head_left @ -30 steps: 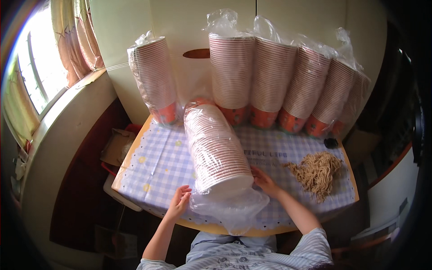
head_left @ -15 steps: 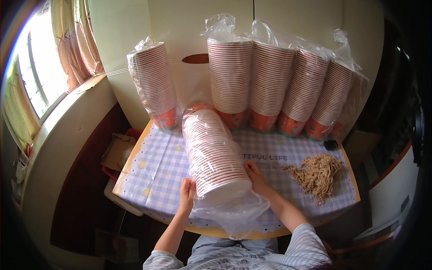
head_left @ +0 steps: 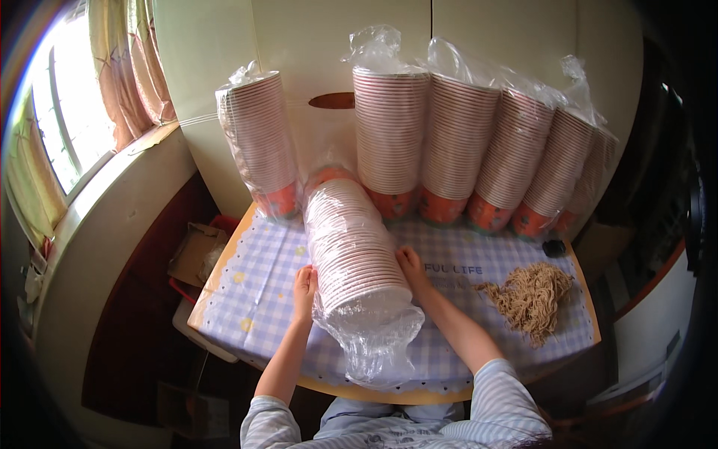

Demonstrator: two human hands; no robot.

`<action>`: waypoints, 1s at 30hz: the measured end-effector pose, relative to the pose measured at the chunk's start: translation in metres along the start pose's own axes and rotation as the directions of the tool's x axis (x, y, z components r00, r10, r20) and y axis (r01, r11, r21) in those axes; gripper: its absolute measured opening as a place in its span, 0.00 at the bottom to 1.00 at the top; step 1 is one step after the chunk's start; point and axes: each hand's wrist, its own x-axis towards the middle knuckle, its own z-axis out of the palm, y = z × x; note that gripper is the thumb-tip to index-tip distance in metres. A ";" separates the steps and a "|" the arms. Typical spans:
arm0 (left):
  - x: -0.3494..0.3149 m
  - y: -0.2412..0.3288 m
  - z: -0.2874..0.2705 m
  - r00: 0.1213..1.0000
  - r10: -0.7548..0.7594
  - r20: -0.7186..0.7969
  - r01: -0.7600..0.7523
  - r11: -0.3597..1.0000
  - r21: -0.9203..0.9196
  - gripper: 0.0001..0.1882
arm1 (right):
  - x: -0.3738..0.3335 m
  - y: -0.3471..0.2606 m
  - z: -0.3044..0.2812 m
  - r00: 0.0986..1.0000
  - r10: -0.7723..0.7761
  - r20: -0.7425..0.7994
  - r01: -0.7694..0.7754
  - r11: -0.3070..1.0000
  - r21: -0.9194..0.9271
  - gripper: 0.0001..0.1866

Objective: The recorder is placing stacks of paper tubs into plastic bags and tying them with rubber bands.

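Observation:
A long stack of nested paper cups (head_left: 351,239) in a clear plastic bag (head_left: 374,344) lies on its side across the table, its white rims toward me and its orange end at the back. My left hand (head_left: 304,290) is closed at the left side of the stack, pinching the plastic film. On the opposite side, my right hand (head_left: 410,269) is also closed on the film, thumb and fingers together. The bag's loose near end hangs crumpled past the last rim, over the tablecloth.
Several bagged cup stacks (head_left: 389,142) stand upright at the back right, and one cup stack (head_left: 262,142) stands at the back left. Tan strings (head_left: 535,299) lie in a heap at the right, near a small black object (head_left: 553,248). A checked cloth (head_left: 254,277) covers the table.
Both hands have moved away from me along the sides of the stack. The loose bag end has gone from spread wide to narrower and more crumpled.

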 end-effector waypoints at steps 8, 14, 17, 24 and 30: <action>0.035 0.012 0.005 0.981 0.192 -0.018 -0.163 0.873 0.459 0.07 | 0.033 0.008 0.007 0.988 -0.151 0.040 0.156 0.955 -0.253 0.08; 0.054 -0.004 0.012 0.965 0.263 0.000 -0.233 0.854 0.465 0.08 | 0.057 0.021 0.011 0.969 -0.243 0.035 0.244 0.940 -0.238 0.10; 0.060 -0.013 0.013 0.974 0.225 0.018 -0.212 0.883 0.418 0.09 | 0.070 0.027 0.012 0.978 -0.201 0.054 0.208 0.950 -0.234 0.09; 0.072 -0.014 0.020 0.939 0.342 -0.020 -0.290 0.825 0.484 0.09 | 0.090 0.030 0.014 0.970 -0.238 0.046 0.241 0.925 -0.294 0.09; 0.096 -0.026 0.017 0.960 0.278 -0.017 -0.231 0.828 0.511 0.10 | 0.116 0.039 0.024 0.963 -0.259 0.072 0.269 0.916 -0.298 0.08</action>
